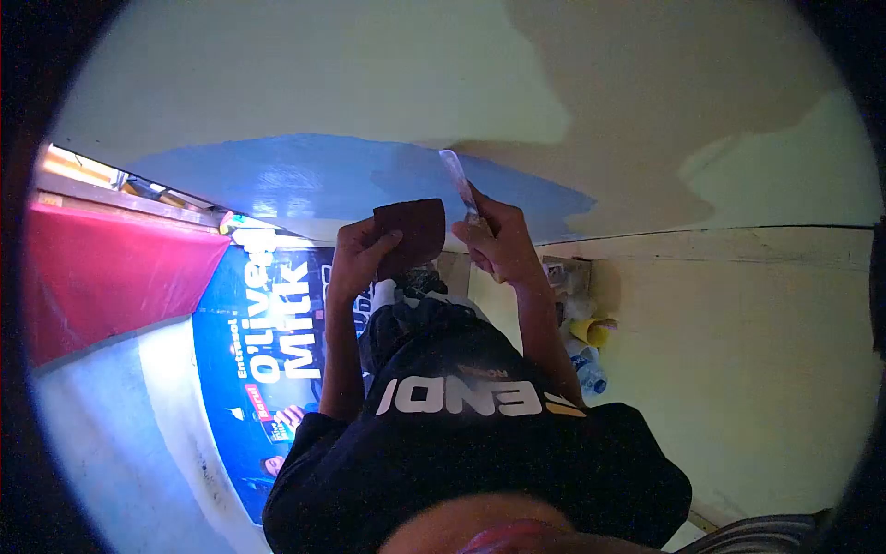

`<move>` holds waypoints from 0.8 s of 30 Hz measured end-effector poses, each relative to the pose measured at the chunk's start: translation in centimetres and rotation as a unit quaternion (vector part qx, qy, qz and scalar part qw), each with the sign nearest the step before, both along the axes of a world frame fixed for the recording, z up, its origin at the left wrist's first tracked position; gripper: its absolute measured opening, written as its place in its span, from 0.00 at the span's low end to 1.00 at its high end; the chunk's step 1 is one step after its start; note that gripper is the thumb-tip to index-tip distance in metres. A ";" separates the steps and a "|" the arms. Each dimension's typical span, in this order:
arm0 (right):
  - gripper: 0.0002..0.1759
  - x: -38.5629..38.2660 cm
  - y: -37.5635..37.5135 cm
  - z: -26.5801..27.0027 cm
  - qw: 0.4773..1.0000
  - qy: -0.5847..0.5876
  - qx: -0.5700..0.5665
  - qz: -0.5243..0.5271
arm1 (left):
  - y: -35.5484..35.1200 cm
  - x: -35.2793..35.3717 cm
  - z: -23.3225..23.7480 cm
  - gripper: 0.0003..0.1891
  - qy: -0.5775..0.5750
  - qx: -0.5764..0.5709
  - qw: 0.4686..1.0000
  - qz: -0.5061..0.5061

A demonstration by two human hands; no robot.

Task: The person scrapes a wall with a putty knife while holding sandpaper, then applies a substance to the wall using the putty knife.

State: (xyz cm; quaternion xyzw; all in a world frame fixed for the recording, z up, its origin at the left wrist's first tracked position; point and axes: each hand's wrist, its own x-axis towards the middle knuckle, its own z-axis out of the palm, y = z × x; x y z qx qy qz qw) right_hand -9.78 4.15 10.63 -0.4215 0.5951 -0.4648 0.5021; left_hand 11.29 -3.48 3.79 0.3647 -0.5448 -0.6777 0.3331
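Observation:
A dark brown square sheet (420, 231) is pinched in my left hand (355, 254), the thumb lying over its near face. My right hand (503, 242) grips a narrow, pale, flat tool (456, 180), its rounded end pointing up and touching or close to the wall. Behind both hands the wall carries a blue painted patch (286, 171) with a curved upper edge. The sheet and the tool are apart from each other.
To the left hang a red panel (120, 268) and a blue banner (217, 369) with white lettering. Beyond my right forearm are a yellow cup (588, 332) and a clear plastic bottle (591, 374). A ledge (738, 242) runs along the right.

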 end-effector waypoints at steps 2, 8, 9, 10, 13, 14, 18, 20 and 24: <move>0.33 0.0 -0.1 0.0 1.000 -0.006 -0.002 0.005 | 0.2 0.0 -0.3 0.13 -0.016 -0.008 1.000 -0.005; 0.33 0.0 0.2 -0.4 1.000 0.002 -0.005 0.000 | 0.5 -0.2 1.0 0.13 0.002 -0.002 1.000 -0.020; 0.33 -0.1 0.3 -0.5 1.000 0.006 0.003 -0.006 | 0.4 -0.1 0.9 0.13 -0.010 -0.012 1.000 -0.022; 0.33 -0.3 0.3 -0.5 1.000 -0.003 0.005 -0.005 | 0.3 0.0 0.7 0.13 -0.022 -0.021 0.999 -0.023; 0.33 -0.1 0.4 -0.4 1.000 -0.015 0.006 -0.007 | 0.3 0.1 0.1 0.13 -0.023 -0.021 0.999 -0.031; 0.33 0.2 -0.1 -0.4 1.000 -0.007 -0.002 -0.003 | 0.2 0.0 0.1 0.13 -0.017 -0.020 0.999 -0.034; 0.32 0.5 -0.2 -1.6 0.999 -0.045 -0.024 -0.001 | 0.2 0.1 0.5 0.12 -0.010 0.017 0.999 -0.036; 0.32 0.4 -0.1 -3.1 0.997 -0.066 -0.029 -0.008 | 0.2 0.3 -0.2 0.12 -0.013 -0.006 0.999 -0.033; 0.15 0.7 -0.5 -5.8 0.994 -0.078 -0.074 -0.010 | -0.1 1.4 -1.1 0.14 -0.042 0.003 0.998 -0.038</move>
